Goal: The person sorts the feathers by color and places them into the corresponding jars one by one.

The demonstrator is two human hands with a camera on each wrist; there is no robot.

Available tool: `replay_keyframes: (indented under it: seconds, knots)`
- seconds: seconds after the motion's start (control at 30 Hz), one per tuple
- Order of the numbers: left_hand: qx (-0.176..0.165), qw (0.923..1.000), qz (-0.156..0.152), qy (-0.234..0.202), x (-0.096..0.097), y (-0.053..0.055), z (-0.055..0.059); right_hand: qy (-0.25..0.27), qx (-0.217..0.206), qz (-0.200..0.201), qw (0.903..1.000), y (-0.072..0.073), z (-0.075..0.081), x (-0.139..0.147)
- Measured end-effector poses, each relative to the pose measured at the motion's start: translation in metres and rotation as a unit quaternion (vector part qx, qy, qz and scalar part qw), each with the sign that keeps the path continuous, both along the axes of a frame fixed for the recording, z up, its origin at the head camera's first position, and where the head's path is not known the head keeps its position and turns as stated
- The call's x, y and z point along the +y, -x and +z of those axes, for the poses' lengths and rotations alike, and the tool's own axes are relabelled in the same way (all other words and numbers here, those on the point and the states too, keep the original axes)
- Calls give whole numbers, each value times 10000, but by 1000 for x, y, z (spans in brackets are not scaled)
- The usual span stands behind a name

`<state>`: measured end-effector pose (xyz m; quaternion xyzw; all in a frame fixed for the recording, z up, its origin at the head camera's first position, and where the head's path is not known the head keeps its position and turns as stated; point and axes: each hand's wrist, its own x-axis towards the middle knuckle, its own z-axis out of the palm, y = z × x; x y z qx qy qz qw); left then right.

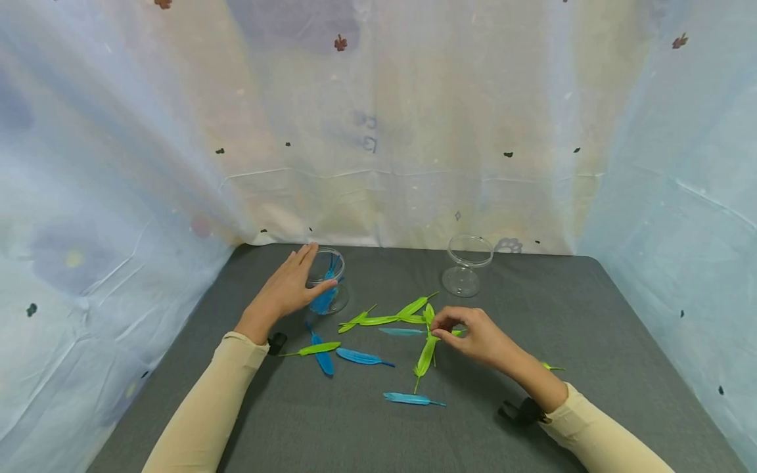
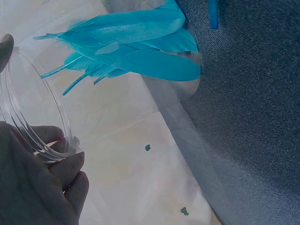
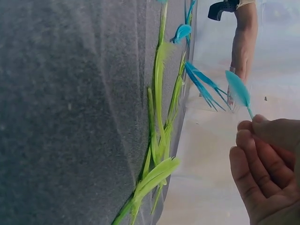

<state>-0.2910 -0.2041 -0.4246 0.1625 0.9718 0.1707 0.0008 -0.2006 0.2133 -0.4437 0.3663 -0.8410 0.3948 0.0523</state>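
Starting near on the grey bench (image 1: 331, 427): logging a loose light-blue feather (image 1: 414, 399), lying about left-right, pointing its quill right. Going slightly farther, to the left: logging a mid-blue feather (image 1: 361, 357) lying much the same way, plus a single green feather (image 1: 319, 349) crossing a darker blue feather (image 1: 324, 363).

Moving to mid-bench, right of centre: pinching the pale-blue feather (image 3: 237, 87) by its quill in the right grip (image 1: 476, 336), narrow, thumb against fingertips. Holding it off the bench, pointing its vane left toward the left cup (image 1: 342, 269) and its quill right, running its long axis mostly across the scene. Judging it very light, soft in the vane, stiffer along the quill; probably drifting easily, creasing if squeezed. Favouring the bare quill for taking hold.

Noting overlapping green feathers (image 1: 384, 320) just beside, pointing several ways.

Going far-left: holding the left cup's rim in the left grip (image 1: 292, 279), fairly wide around it. Seeing blue feathers (image 2: 126, 33) inside, pointing quills up, vanes down. Guessing a hard, smooth, maybe slippery wall.

Finishing far-right: spotting the right cup (image 1: 461, 281) standing upright before the patterned sheet (image 1: 414, 131).
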Motion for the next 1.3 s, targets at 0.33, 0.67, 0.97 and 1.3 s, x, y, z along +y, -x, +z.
replay_keyframes:
  seconds: [0.33,0.67,0.97,1.3]
  knots:
    - [-2,10000,23,-45,0,-2,1,108,203,-63,9997,16,11,-8]
    - [4,10000,61,21,0,0,0,186,611,-179,9978,42,40,-18]
    - [77,9999,1,134,0,1,-1,11,704,-272,9971,63,54,-33]
    - [354,9988,-156,316,0,4,-1,-101,573,-302,9978,89,65,-52]
